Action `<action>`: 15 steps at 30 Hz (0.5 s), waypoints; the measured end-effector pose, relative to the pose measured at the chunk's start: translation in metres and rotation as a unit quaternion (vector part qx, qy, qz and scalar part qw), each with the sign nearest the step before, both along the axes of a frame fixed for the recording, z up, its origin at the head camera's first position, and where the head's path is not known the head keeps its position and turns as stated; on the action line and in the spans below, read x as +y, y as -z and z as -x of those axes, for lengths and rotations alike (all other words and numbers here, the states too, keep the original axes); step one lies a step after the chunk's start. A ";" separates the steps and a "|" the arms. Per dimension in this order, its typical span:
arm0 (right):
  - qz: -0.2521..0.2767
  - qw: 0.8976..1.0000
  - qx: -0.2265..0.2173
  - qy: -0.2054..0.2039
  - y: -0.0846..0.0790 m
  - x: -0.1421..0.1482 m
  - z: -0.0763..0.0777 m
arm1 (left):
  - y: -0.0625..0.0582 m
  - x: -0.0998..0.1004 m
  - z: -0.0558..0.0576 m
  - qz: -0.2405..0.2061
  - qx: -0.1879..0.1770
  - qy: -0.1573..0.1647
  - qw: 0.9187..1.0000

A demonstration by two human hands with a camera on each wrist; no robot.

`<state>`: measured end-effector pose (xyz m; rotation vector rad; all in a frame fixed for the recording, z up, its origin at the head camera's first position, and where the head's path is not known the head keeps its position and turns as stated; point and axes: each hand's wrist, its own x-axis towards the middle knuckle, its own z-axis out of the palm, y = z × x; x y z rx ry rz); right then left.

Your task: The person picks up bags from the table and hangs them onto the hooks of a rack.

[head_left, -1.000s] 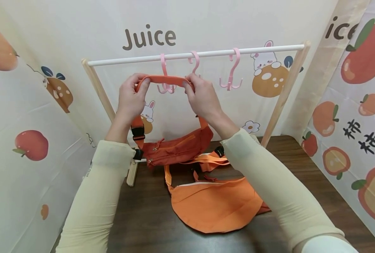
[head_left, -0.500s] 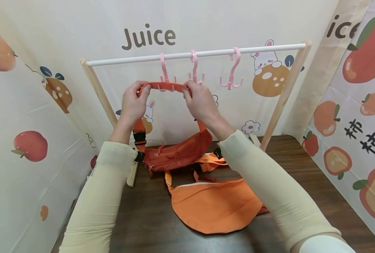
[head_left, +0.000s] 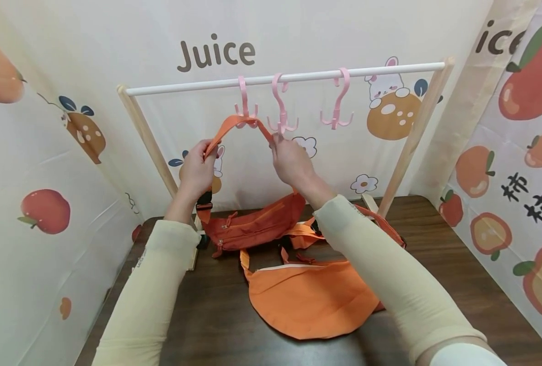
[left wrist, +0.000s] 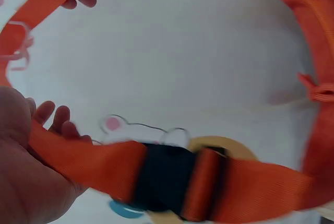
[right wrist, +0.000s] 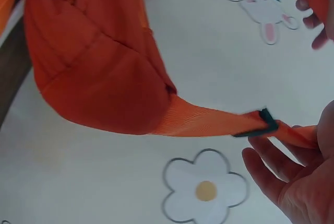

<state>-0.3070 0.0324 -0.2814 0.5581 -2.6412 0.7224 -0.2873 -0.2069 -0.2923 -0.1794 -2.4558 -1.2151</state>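
Strap [head_left: 228,123] of the red-orange bag [head_left: 257,223] arched across the prongs of the leftmost pink hook [head_left: 243,94]; whether the band sat fully behind the front prongs could not be told. Below and to the left of that hook, the left hand [head_left: 197,170] held one side of the strap between thumb and curled fingers; below and to the right of it, the right hand [head_left: 293,161] pinched the other side. The bag's body hung beneath the hook, though whether it touched the surface [head_left: 216,315] was unclear. As a judgement, good work here called for lowering both sides evenly, keeping the band flat, and letting the weight settle onto the hook before either grip loosened. The black buckle [left wrist: 164,177] on the left side seemed best kept off the prongs. With the middle hook [head_left: 281,104] just right of the landmark hook, the right hand needed care not to snag it.
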 end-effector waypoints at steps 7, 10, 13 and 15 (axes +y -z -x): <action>-0.045 0.999 -0.017 0.019 0.028 0.009 0.011 | 0.034 -0.014 -0.002 0.040 0.020 -0.011 0.999; -0.061 0.997 -0.044 0.018 0.041 0.013 0.016 | 0.049 -0.021 -0.002 0.063 0.020 -0.020 0.998; -0.071 0.996 -0.058 0.024 0.053 0.016 0.021 | 0.063 -0.026 0.000 0.076 0.021 -0.030 0.996; -0.073 0.995 -0.060 0.026 0.059 0.017 0.023 | 0.070 -0.028 0.001 0.075 0.021 -0.040 0.996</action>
